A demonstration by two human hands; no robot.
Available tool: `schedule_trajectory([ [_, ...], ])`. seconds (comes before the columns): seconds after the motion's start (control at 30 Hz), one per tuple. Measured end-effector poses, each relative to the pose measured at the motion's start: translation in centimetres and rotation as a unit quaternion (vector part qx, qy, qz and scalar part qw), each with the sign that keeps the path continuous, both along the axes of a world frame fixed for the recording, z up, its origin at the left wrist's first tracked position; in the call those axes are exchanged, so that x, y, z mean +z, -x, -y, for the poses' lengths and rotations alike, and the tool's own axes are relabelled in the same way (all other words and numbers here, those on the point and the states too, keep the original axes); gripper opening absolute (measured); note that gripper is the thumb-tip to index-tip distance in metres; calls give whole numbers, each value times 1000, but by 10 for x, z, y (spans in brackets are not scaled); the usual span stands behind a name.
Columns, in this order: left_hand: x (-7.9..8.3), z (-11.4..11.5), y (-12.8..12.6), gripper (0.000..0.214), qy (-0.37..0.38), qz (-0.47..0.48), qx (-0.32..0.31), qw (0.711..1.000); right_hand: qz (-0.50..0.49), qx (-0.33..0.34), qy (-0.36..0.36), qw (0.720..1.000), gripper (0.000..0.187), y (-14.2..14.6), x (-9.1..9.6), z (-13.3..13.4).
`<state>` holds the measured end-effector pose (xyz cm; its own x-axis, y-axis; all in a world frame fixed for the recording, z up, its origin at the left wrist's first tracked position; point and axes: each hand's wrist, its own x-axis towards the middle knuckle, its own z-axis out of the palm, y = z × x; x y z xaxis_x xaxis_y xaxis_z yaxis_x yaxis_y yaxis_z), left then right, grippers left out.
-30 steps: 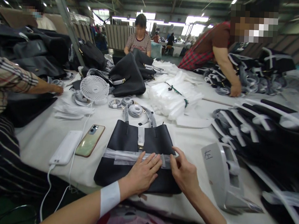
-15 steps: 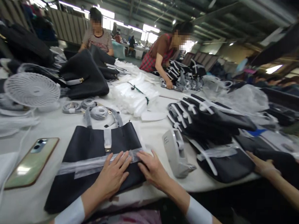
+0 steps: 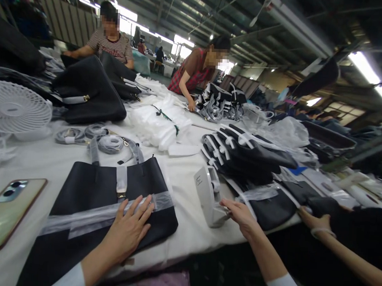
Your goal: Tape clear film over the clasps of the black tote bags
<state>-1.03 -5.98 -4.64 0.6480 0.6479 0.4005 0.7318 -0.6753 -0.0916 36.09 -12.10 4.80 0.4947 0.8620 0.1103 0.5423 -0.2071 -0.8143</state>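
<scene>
Head cam: plastic strip [image 3: 89, 216] lies across the bag [image 3: 91, 185], looks untaped; left hand [image 3: 128, 229] flat on it, right hand [image 3: 240, 214] at tape dispenser [image 3: 206, 194], grip unclear.

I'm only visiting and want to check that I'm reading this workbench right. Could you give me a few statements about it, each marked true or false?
1. The left hand lies flat on the black bag. True.
2. The right hand holds a pair of scissors. False: it holds no scissors, and its fingertips are at the base of the white tape dispenser.
3. A clear strip runs across the bag, under the left hand. True.
4. The phone lies on top of the bag. False: it lies on the table, to the left of the bag.
5. A white fan stands at the far left. True.
</scene>
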Motion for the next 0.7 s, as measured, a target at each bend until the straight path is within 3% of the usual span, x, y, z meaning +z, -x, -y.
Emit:
schedule_trajectory([
  [0.17, 7, 4, -2, 47, 6, 27, 10, 1000, -123, -10, 56, 991, 47, -2, -1, -5],
  [0.33, 9, 4, -2, 45, 22, 38, 14, 999, -152, -66, 3, 986, 48, -5, 0, 0],
  [0.47, 7, 3, 0, 45, 27, 33, 11, 999, -159, -96, -50, 981, 42, 1, -1, 25],
  [0.6, 5, 2, 1, 46, 29, 27, 3, 999, -234, -137, -95, 958, 40, 11, -4, 58],
  [0.7, 2, 0, 2, 47, 33, 23, 2, 999, -231, -153, -96, 956, 39, 15, -8, 76],
])
